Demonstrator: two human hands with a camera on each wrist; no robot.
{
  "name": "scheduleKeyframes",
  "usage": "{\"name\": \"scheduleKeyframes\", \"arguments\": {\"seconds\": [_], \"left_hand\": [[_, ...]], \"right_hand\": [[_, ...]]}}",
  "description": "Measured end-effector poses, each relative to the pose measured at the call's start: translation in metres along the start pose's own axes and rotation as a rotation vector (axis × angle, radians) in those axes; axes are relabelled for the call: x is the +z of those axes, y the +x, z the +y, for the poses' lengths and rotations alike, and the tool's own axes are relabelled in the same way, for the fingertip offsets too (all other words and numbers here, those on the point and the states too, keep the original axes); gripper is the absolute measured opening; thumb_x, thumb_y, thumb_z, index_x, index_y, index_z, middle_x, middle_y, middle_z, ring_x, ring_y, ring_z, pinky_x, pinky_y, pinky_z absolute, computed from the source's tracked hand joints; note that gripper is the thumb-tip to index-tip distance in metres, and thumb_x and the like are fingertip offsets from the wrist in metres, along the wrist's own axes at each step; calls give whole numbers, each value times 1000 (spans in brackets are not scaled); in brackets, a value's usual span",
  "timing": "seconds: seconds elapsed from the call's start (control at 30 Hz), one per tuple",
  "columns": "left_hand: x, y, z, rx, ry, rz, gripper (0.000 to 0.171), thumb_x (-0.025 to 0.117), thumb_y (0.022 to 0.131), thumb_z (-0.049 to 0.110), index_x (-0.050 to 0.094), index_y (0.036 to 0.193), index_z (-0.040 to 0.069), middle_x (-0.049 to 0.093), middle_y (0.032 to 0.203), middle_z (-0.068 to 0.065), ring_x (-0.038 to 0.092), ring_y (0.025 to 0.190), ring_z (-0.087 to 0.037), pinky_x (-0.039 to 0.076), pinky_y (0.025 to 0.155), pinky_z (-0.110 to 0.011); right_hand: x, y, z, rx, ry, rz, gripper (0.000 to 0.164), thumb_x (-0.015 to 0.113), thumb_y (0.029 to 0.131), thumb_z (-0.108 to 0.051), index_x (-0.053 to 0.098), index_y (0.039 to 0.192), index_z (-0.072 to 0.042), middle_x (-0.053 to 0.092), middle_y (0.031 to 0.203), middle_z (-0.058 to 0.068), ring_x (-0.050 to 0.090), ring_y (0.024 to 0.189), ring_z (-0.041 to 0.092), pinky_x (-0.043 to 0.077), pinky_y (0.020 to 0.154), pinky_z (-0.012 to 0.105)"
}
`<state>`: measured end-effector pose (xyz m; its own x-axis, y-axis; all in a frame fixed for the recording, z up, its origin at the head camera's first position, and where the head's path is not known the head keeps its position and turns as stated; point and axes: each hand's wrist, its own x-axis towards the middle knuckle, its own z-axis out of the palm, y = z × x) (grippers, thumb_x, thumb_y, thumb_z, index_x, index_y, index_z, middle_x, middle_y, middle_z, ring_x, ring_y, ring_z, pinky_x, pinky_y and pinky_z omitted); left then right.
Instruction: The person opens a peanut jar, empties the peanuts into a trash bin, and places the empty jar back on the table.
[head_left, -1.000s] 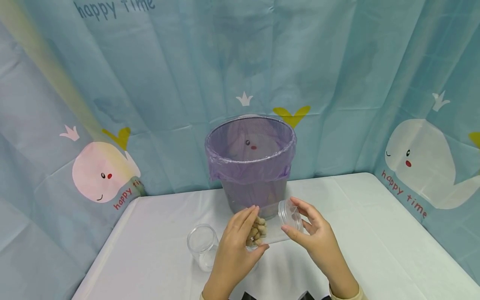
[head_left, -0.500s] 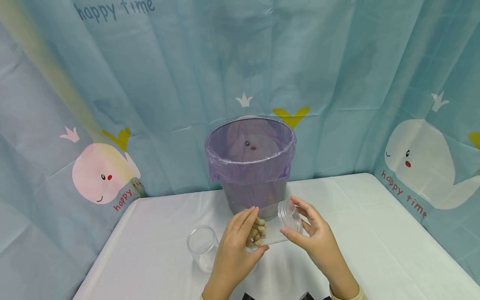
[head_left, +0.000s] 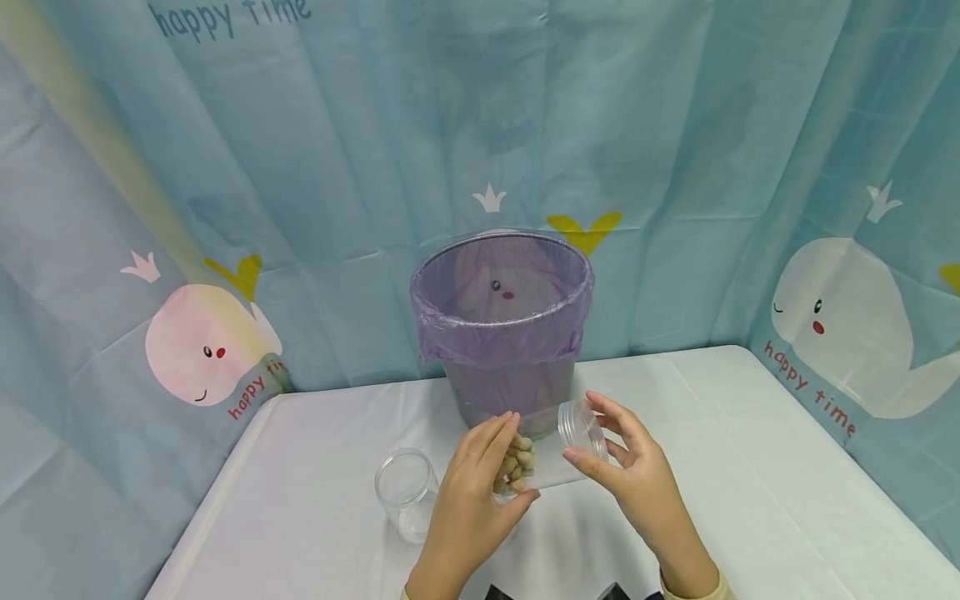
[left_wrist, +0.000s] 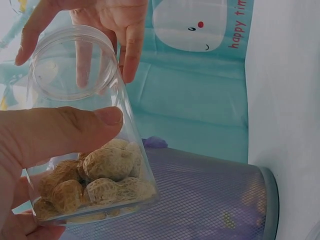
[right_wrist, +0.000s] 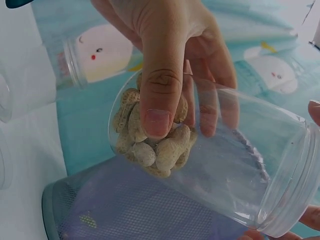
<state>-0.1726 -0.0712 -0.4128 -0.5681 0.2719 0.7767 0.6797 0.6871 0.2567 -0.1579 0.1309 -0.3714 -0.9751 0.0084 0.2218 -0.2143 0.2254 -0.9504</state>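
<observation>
My left hand [head_left: 472, 492] grips a clear jar [right_wrist: 220, 165] round its lower end, the thumb lying across the wall. The jar lies tipped nearly on its side above the table, its ringed end toward the right. Several peanuts in their shells [left_wrist: 110, 170] are gathered at its base, partly behind the left fingers. At the ringed end, the fingers and thumb of my right hand [head_left: 641, 475] curl round the rim from opposite sides. Another clear jar [head_left: 405, 483] stands upright on the table, left of the left hand and partly hidden by it.
A mesh waste bin [head_left: 502, 383] with a purple liner stands at the table's back, just beyond the held jar. The white table [head_left: 330, 500] meets a blue whale-print curtain [head_left: 337, 208] behind. Dark objects [head_left: 611, 592] show at the bottom edge, between the forearms.
The right hand shifts very slightly at the jar's ringed end. The left hand, the peanuts and the standing jar stay where they were.
</observation>
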Motion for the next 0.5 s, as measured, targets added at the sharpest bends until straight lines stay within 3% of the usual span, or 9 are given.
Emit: {"name": "scheduleKeyframes", "arguments": {"seconds": [0.33, 0.4, 0.5], "left_hand": [[0, 0, 0, 0, 16, -2, 104, 100, 51, 16, 52, 143, 12, 60, 139, -5, 56, 126, -21, 54, 103, -35], [0, 0, 0, 1, 15, -1, 105, 100, 51, 16, 52, 143, 12, 60, 139, -5, 56, 126, -21, 54, 103, -35], [0, 0, 0, 4, 15, 0, 104, 100, 50, 16, 52, 143, 11, 60, 138, -5, 56, 126, -21, 54, 103, -35]], "right_hand": [[0, 0, -1, 14, 10, -11, 65, 77, 87, -18, 47, 145, -11, 47, 147, 5, 44, 126, 17, 44, 95, 6], [0, 0, -1, 9, 4, -11, 64, 76, 88, -18, 48, 145, -12, 47, 147, 4, 44, 127, 18, 46, 101, 15], [0, 0, -1, -8, 6, -16, 63, 75, 88, -17, 48, 145, -12, 46, 148, 5, 42, 130, 22, 46, 111, 40]]}}
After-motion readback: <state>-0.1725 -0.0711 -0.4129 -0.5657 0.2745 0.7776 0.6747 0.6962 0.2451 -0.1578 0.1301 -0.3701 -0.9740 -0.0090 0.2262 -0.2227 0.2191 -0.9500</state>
